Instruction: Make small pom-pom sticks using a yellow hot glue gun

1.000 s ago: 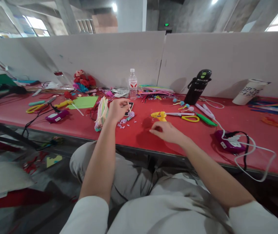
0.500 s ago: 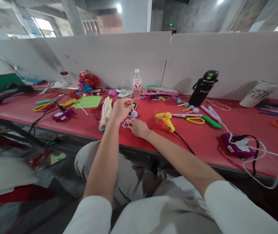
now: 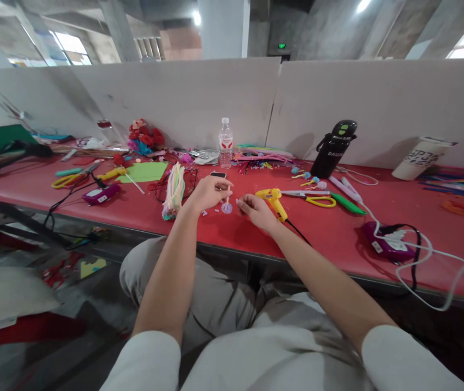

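My left hand (image 3: pixel 212 194) is closed, thumb and fingers pinching the short pale stem of a small purple flower-like ball (image 3: pixel 226 208). The ball hangs head down, just above the red tabletop. To its right, my right hand (image 3: pixel 257 212) pinches a tiny pale purple piece (image 3: pixel 238 201) between thumb and forefinger; its exact shape is too small to make out. Several purple bits (image 3: pixel 205 213) lie under and beside my left hand. Close beyond my right hand, a yellow hot glue gun (image 3: pixel 273 202) rests on its side.
Left of my hands lies a bundle of pale pipe cleaners (image 3: pixel 174 193). A phone (image 3: pixel 218 175) and a water bottle (image 3: pixel 226 144) are behind. Scissors (image 3: pixel 317 201), a black flask (image 3: pixel 333 151) and a purple power socket (image 3: pixel 387 244) with looping cables are on the right.
My right hand has moved right, away from the purple bits, with a tiny piece in its fingertips. My left hand has lowered the purple ball towards me, uncovering part of the phone.
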A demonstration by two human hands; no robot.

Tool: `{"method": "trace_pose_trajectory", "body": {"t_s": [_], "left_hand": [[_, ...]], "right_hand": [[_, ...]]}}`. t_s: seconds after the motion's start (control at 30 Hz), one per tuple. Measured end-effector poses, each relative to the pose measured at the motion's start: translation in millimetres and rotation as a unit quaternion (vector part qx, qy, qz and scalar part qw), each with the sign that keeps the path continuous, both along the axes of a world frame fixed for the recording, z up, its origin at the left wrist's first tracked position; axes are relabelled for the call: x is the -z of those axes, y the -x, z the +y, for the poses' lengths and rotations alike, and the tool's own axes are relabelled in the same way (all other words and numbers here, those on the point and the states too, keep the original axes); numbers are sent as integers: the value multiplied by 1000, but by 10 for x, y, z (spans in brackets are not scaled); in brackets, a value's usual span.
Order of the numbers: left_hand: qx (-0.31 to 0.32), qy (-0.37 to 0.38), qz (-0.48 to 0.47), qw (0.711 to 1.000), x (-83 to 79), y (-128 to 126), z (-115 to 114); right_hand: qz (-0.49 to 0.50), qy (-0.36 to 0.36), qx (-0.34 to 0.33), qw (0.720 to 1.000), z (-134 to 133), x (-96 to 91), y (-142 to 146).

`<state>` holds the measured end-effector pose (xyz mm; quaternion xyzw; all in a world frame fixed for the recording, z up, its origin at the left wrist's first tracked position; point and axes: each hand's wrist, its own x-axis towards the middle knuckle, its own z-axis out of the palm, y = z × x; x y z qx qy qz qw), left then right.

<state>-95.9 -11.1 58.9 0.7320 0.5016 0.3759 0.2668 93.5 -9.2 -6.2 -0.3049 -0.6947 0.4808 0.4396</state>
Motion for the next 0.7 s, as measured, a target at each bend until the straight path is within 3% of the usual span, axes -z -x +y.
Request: {"method": "trace_pose_trajectory", "body": {"t_s": [0.27,0.7], "left_hand": [[60,22,-2,998,-75,-103,-80],[59,31,-43,997,-120,-162,-101]], "right_hand": [[-17,-20,31,999,16,-14,29],[4,-20,55,998,19,-67,-34]]}}
